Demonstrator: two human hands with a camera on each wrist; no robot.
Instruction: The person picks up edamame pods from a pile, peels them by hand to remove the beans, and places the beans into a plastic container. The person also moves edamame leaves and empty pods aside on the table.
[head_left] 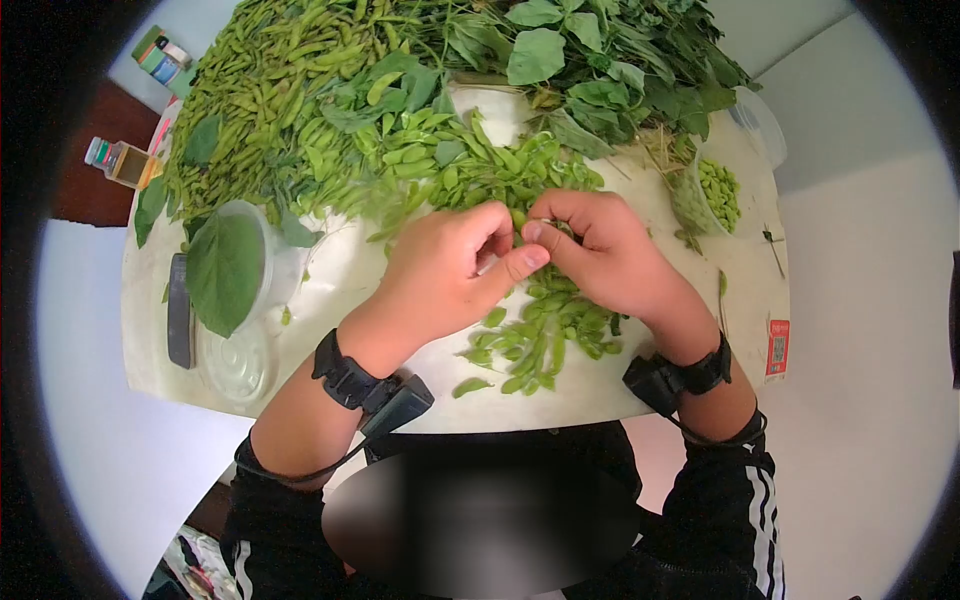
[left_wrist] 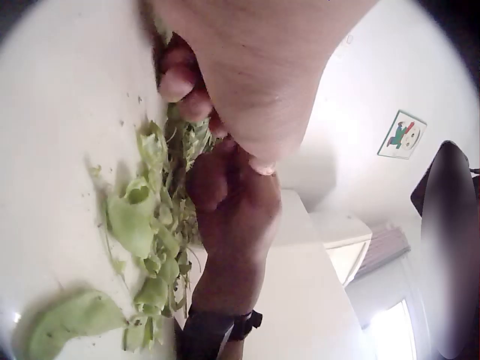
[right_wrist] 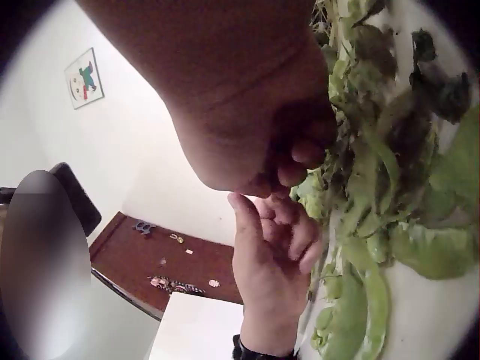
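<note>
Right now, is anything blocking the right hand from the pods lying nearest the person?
Nothing visible is. From above, the right hand overlaps the far edge of those pods; the left hand is beside it, leaving their near part uncovered.

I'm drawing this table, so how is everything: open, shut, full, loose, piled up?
Left hand: fingers curled, any grip hidden
Right hand: fingers curled, any grip hidden
Front pods: loose, scattered
Back pods: heaped
Leafy stems: piled up
Right tub: open, beans inside
Left tub: partly covered by a leaf
Clear lid: lying flat
Nearer bottle: seems capped
Red card: flat
</note>
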